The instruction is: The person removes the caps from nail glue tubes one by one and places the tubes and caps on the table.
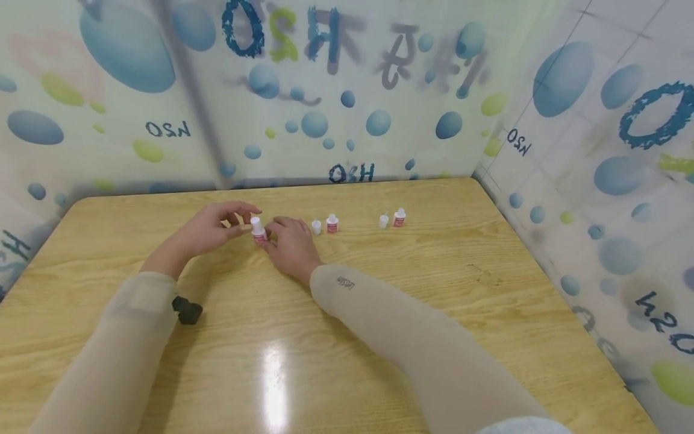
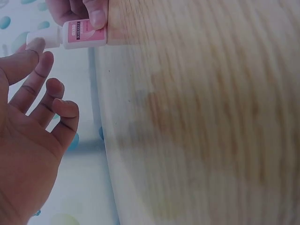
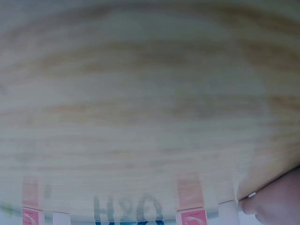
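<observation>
A small white bottle (image 1: 259, 237) with a pink label, which looks like nail glue, stands upright on the wooden table. My right hand (image 1: 293, 244) grips its lower body from the right, and its fingertips (image 2: 97, 18) show on the label in the left wrist view. At the bottle's top, my left hand (image 1: 210, 229) pinches the white cap (image 2: 49, 36) between thumb and index finger, the other fingers loosely bent. The cap sits on the bottle or right against it. In the right wrist view only a blurred bit of the right hand (image 3: 276, 199) appears.
Right of my hands stand a second pink-labelled bottle (image 1: 332, 225) with a small white cap (image 1: 317, 227) beside it, then a third bottle (image 1: 399, 218) with another cap (image 1: 384, 221). A small black object (image 1: 187, 310) shows beside the left sleeve. Patterned walls border the table (image 1: 434, 271).
</observation>
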Demonstrator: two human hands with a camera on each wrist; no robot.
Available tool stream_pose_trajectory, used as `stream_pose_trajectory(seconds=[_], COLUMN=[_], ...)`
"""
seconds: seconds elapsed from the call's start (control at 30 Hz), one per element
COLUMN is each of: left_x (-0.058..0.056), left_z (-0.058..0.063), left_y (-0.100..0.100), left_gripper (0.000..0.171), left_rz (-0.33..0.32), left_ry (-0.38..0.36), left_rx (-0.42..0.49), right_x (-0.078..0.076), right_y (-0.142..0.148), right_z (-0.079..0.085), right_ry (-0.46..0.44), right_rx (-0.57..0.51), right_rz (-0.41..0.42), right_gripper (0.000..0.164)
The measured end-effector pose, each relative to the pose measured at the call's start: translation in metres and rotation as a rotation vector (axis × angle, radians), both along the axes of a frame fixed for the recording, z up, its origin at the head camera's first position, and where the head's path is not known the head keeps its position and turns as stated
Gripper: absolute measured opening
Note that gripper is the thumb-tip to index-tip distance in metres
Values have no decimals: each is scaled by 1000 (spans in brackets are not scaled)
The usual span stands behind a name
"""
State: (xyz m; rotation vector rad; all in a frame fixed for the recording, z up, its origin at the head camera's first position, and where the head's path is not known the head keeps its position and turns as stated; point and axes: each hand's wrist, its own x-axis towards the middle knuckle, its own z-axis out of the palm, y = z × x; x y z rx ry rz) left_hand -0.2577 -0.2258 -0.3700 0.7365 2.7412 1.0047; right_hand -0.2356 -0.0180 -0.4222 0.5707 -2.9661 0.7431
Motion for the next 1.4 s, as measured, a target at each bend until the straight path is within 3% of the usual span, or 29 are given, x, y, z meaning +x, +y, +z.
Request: stream_pose_trajectory(seconds=[0.1,0.33,0.6,0.87,1.13,1.4], left_x=[1,0,0,1,1,1], left_z=[-1,1,-1,1,-2,-3], left_y=[0,4,0,4,1,2], left_gripper=[38,20,37,24,39,29], left_rz=[1,51,14,57,3,27], left_ry=[-23,-48,-33,-51,-6,-6], left_rx=[3,8,26,2,39,23], right_x=[0,-2,-3,0,0,-1], right_y=[0,-1,-2,-1,-1,-1], right_z=[-1,-4,-6,-1,-2,-2], right_ry=[-2,23,27,7,8,9], right_rx=[-3,-7,3,-1,11,19], right_rz=[5,0,2,-1,-4,-1], right_gripper=[20,22,20,21,19,20])
